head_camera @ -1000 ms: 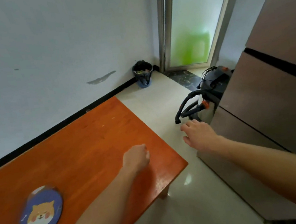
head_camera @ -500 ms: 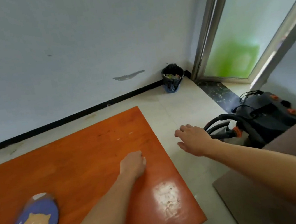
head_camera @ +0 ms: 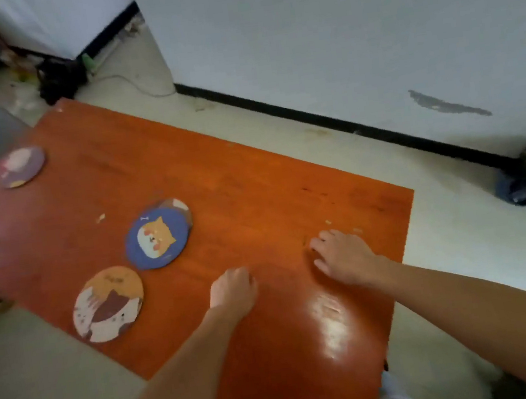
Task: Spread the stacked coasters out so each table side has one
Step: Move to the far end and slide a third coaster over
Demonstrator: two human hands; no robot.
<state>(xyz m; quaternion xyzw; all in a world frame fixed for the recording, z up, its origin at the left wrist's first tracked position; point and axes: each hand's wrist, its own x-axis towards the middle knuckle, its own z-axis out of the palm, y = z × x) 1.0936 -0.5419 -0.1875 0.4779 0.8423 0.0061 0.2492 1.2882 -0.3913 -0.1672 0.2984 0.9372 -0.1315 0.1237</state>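
Head view showed the orange counter [head_camera: 253, 184] with three coaster spots. A blue dog coaster [head_camera: 157, 237] sat mid-counter on top of at least one more coaster, whose edge peeked out at its 1 o'clock, so that was the remaining stack. An orange cat coaster [head_camera: 108, 304] lay just beside the stack at its 7 o'clock, near the counter's near-left long edge. A purple coaster [head_camera: 22, 166] lay well apart at about 10 o'clock, near the far short end.

Left hand [head_camera: 233, 292] was curled into a loose fist, resting on the counter, holding nothing visible. Right hand [head_camera: 346, 257] was flat, palm down, fingers spread on the counter near the right short end; I couldn't tell whether anything was under it.

Key relation: the stack lay at roughly 10 o'clock from the left hand, near, and well apart from the right hand. Left hand was clearly nearer. Coasters are round, no long axis to align.

Judgement: task partly done; the wall-side long edge was bare, and the stack probably needed one more peel-off.
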